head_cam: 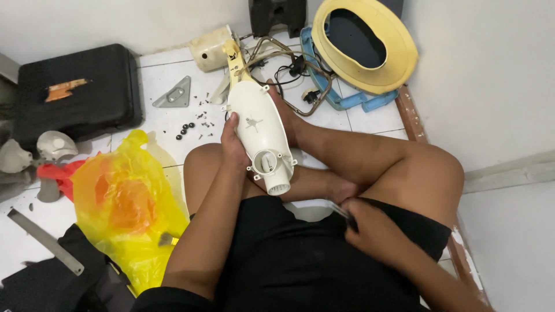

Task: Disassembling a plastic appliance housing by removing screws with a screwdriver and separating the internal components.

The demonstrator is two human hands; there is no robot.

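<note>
Nearby, crumpled yellow plastic bag [124, 202], left.

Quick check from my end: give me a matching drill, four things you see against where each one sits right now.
Things:
1. white plastic housing
2. yellow plastic bag
3. black case
4. yellow oval ring

Places:
A. leaning at the wall, top right
B. on the floor, top left
C. held in the left hand above the crossed legs
D. on the floor beside the left knee

Pairs: 1-C, 2-D, 3-B, 4-A
</note>
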